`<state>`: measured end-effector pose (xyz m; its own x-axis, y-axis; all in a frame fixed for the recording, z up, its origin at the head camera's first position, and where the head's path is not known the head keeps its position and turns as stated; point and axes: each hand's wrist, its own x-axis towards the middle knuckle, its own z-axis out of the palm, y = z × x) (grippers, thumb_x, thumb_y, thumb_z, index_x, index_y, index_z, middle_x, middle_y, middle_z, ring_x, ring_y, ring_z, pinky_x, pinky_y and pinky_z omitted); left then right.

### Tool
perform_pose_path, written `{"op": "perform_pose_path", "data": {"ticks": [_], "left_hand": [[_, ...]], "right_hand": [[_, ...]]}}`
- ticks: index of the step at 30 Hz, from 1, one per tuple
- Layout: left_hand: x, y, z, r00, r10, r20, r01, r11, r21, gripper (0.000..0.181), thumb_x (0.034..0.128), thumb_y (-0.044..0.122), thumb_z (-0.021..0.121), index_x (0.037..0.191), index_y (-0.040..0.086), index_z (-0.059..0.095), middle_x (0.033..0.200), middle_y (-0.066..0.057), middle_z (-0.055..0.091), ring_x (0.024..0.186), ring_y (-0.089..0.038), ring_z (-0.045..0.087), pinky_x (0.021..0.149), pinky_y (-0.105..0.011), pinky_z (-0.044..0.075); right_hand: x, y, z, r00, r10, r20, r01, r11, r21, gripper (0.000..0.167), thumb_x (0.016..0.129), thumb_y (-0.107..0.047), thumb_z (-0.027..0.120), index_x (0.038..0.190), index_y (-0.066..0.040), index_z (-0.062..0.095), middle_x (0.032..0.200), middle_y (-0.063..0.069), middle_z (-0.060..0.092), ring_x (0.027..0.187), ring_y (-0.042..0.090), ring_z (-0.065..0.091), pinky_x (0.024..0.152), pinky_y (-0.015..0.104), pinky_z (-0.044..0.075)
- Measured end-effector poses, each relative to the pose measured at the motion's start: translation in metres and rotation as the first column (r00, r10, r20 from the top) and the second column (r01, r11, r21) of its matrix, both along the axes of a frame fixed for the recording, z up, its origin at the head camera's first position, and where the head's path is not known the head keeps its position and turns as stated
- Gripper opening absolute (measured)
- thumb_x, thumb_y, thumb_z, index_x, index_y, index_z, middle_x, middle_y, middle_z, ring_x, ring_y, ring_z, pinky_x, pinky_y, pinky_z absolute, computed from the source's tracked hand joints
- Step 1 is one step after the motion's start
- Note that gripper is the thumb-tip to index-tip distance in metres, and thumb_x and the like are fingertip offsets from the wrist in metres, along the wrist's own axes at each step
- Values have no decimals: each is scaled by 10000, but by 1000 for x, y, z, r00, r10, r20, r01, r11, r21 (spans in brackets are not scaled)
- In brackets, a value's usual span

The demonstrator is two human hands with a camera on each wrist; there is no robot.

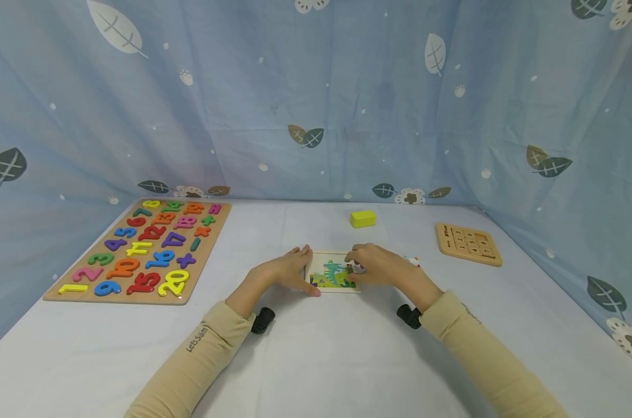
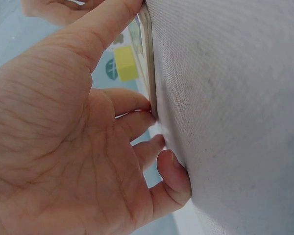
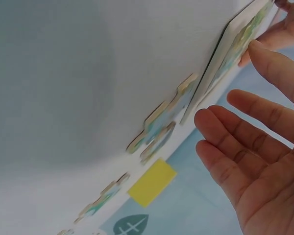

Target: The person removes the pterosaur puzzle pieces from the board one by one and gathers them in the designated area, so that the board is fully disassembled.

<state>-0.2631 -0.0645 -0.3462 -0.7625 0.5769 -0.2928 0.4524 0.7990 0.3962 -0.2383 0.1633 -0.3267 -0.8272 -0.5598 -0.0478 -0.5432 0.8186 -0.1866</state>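
Observation:
A small jigsaw tray (image 1: pixel 333 254) with a light wooden rim lies flat, a green dinosaur picture inside. My left hand (image 1: pixel 290 271) holds its left end, the thumb at the near corner and the index finger at the far one. In the left wrist view, the other fingers of this hand (image 2: pixel 88 142) bend down near the white cloth. My right hand (image 1: pixel 376 264) is over the tray's right end; in the right wrist view its thumb (image 3: pixel 274 66) touches the picture and the other fingers are spaced apart. No piece shows in its grasp. Loose jigsaw pieces (image 3: pixel 164 115) lie beyond the tray.
A yellow block (image 1: pixel 362 219) stands behind the tray. At left lies a large wooden number board (image 1: pixel 198 267) with colourful numerals and signs. A small wooden number puzzle (image 1: pixel 469 244) is at right. Blue patterned cloth (image 1: pixel 316 98) hangs behind the white table (image 1: pixel 316 360).

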Motion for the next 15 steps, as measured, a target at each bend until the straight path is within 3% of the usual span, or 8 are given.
{"op": "perform_pose_path", "data": {"ticks": [10,15], "left_hand": [[-1,0,-1,1000,-4,-7,4,1000,4,1065,819,497,715,1524,-33,118,1617,-166,49,1495,-358,50,1203,-495,146],[-2,0,-1,1000,-8,-8,8,1000,4,1071,818,500,717,1522,-40,117,1614,-174,46,1493,-367,50,1202,-499,148]], "right_hand": [[-6,-18,-3,1000,27,-9,-27,999,19,334,876,-237,713,1109,2,687,896,51,635,702,95,493,649,217,445],[-7,-24,-5,998,53,-27,-53,998,22,322,868,-220,723,1105,-5,696,915,47,647,706,87,494,669,219,461]]}}
